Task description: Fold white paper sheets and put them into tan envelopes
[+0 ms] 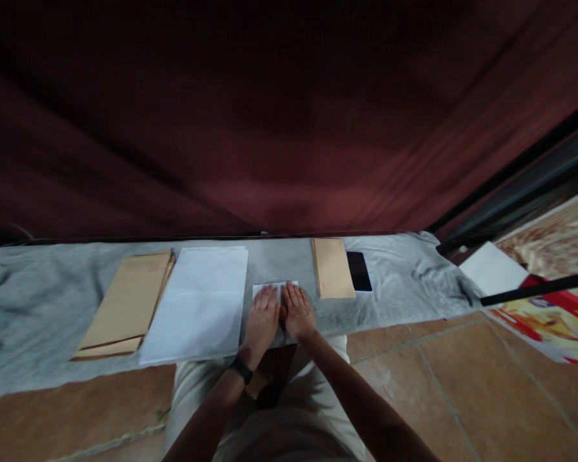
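Observation:
A small piece of white paper, perhaps folded, lies on the grey cloth under my two hands. My left hand rests flat on its left part, fingers stretched out and pointing away from me. Close beside it, my right hand lies flat on the right part. Most of the paper is hidden beneath the fingers; only its far edge and left corner show. Left of my hands is a stack of large white sheets. To the right lies a small stack of brown envelopes.
Large brown envelopes lie at the left on the grey cloth. A dark-screened phone touches the small envelopes. Behind hangs a dark red curtain. At the right are a black bar and a red-yellow package above the tiled floor.

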Available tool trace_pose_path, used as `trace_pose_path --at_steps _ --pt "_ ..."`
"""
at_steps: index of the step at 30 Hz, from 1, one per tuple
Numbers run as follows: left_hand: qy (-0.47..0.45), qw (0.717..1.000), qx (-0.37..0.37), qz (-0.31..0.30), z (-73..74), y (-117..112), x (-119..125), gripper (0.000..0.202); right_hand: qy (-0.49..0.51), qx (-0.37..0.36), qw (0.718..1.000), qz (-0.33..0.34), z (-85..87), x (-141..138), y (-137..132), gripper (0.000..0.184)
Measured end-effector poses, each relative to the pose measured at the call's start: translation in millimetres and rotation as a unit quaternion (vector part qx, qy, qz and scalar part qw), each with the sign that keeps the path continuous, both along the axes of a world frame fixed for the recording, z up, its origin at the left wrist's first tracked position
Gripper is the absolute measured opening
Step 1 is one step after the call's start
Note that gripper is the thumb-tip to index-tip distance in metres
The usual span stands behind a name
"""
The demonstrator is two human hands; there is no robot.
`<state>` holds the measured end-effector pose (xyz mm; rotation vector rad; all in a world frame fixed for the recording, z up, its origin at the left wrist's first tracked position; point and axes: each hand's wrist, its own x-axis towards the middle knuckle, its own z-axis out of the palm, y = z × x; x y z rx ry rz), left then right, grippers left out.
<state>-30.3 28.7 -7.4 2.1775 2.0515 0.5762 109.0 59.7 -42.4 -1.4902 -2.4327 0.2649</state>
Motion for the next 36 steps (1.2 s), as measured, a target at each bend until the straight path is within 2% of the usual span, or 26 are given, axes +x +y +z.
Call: trace_pose_path --at_steps 2,5,8,18,22,25,30,36 --pt "-0.002 1.0 -0.003 -0.025 -10.8 3 5 0.053 -0.012 -0.002 1.0 -0.001 -0.1 0 0 0.055" --pt "0.024 1.0 -0.011 -0.012 -24.7 6 5 0.059 -0.023 0.008 1.0 -0.007 -1.0 -1 0 0.056" --pt "0.048 0.999 0.001 -0.007 -32.5 5 -1 0.059 -0.022 0.028 0.999 -0.022 -3.0 -2 -1 0.056" --pt "0.05 0.998 0.029 0.035 -39.4 1 -8 0.064 -0.008 0.095 0.992 -0.084 -16.7 14 -12 0.055" --pt "0.05 0.997 0.041 0.034 -39.3 0 -8 0.066 0.008 0.117 0.988 -0.096 -16.2 20 -19 0.053" --pt "0.056 0.997 0.04 0.03 -38.0 0 -8 0.064 0.024 0.105 0.992 -0.066 -7.8 13 -18 0.054" --pt "0.076 0.997 0.019 0.005 -35.4 -1 -10 0.06 0.034 0.053 0.997 0.046 6.2 -10 -4 0.051" --pt "0.079 0.997 0.024 -0.009 -31.8 -1 -7 0.061 0.0 0.044 0.998 0.05 2.7 -7 6 0.049"
